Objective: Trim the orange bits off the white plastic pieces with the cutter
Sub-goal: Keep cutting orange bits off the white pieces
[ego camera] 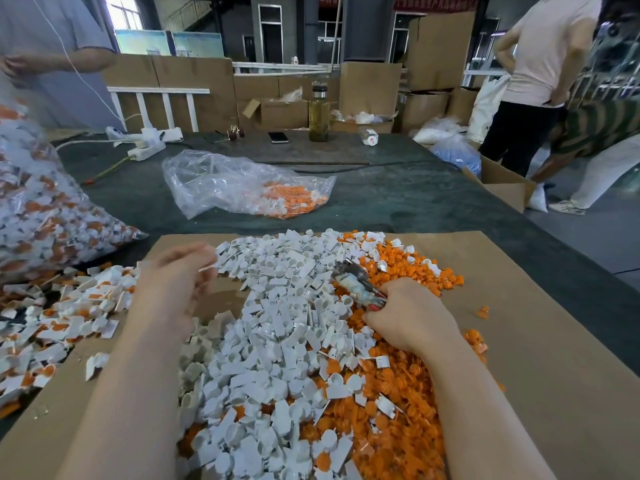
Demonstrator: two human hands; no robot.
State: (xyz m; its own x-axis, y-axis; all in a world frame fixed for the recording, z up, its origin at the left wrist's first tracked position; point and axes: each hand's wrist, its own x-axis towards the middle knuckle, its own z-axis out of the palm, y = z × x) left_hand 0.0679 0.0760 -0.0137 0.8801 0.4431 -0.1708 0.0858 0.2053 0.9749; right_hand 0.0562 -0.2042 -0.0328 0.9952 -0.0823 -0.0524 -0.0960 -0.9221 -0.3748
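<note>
A big heap of trimmed white plastic pieces (277, 327) lies on a cardboard sheet (519, 341), with a heap of cut-off orange bits (398, 410) along its right side. Untrimmed white pieces with orange bits (62, 317) are piled at the left. My right hand (408, 313) grips the cutter (356, 282), whose metal jaws point up and left over the heap. My left hand (176, 282) hovers at the left edge of the white heap, blurred, with its fingers curled; a thin white piece shows at its fingertips, and whether it is pinched is unclear.
A clear bag of untrimmed pieces (41, 216) stands at the far left; another bag (249, 188) lies farther back on the dark table (398, 195). A bottle (318, 112), phone (278, 137) and power strips sit at the back. Three people stand around, among cardboard boxes.
</note>
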